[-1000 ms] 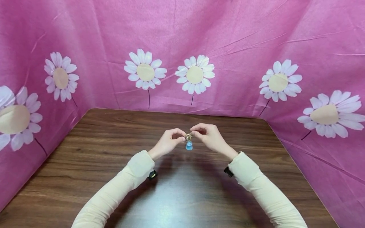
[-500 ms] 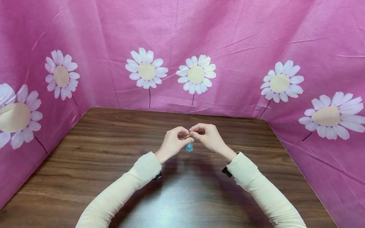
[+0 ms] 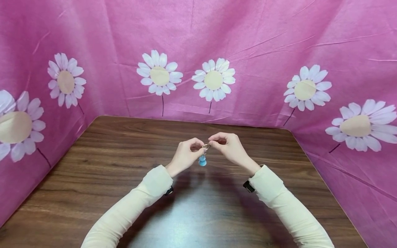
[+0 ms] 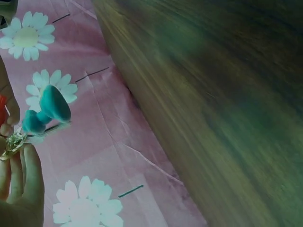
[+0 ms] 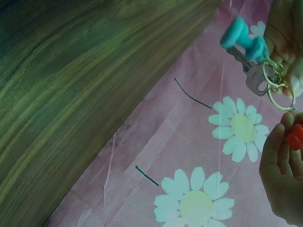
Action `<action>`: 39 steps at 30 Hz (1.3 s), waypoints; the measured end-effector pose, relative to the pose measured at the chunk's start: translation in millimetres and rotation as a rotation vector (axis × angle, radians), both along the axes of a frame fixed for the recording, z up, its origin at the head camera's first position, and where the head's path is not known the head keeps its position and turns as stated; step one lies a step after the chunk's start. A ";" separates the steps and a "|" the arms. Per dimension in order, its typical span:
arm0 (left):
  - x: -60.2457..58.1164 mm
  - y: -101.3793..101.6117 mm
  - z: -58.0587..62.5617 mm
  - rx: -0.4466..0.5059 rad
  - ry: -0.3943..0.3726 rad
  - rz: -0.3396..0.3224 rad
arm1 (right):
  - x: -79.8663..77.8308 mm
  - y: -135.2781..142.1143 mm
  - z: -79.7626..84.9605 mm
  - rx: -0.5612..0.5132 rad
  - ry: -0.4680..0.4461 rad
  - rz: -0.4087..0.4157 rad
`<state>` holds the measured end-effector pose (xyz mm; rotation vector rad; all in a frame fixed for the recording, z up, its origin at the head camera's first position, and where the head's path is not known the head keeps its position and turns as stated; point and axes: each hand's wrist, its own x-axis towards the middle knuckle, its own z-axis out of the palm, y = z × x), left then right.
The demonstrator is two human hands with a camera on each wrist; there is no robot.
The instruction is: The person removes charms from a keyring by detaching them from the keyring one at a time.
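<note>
Above the table, my left hand (image 3: pixel 183 155) pinches a gold key ring (image 3: pixel 206 147) between thumb and fingers. A teal, two-lobed charm (image 5: pixel 244 40) hangs from it below the fingertips, as does a silver key (image 5: pixel 255 80), which shows in the right wrist view. My right hand (image 3: pixel 230 147) has its thumb and fingers curled at the other side of the ring. A small red charm (image 5: pixel 296 137) sits in those fingers, joined to the ring by a short link. Most of the red charm is hidden by the hand and the frame edge.
A brown wood-grain table (image 3: pixel 124 155) spreads beneath both hands. Pink cloth (image 3: pixel 248 34) printed with white daisies surrounds its back and sides. Dark wrist devices (image 3: pixel 248 186) show under the light cuffs.
The left hand first moved right and covered the ring, then drew slightly back left. Now the ring shows between both hands, and the teal charm hangs a little further left.
</note>
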<state>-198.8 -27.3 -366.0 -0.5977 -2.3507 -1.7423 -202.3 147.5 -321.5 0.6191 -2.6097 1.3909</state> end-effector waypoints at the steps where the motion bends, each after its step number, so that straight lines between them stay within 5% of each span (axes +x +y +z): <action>1: -0.5 -1.1 0.6 0.000 -0.004 -0.005 | -0.6 0.6 0.4 -0.002 0.002 0.002; 9: -2.7 -6.5 1.0 0.048 -0.090 -0.066 | -2.9 4.0 3.2 0.048 0.050 0.083; 15: -3.2 -7.6 -0.7 0.162 -0.193 -0.177 | -7.8 10.4 4.3 0.267 0.383 0.288; 20: -4.1 -8.8 -0.8 0.190 -0.227 -0.222 | -10.6 13.2 4.7 0.333 0.549 0.335; 30: -3.5 -8.3 -0.7 0.094 -0.222 -0.218 | -5.5 8.5 2.6 0.331 0.426 0.323; 39: 26.5 -3.9 24.1 -0.014 -0.078 -0.062 | -1.3 8.0 -1.0 0.290 0.204 0.211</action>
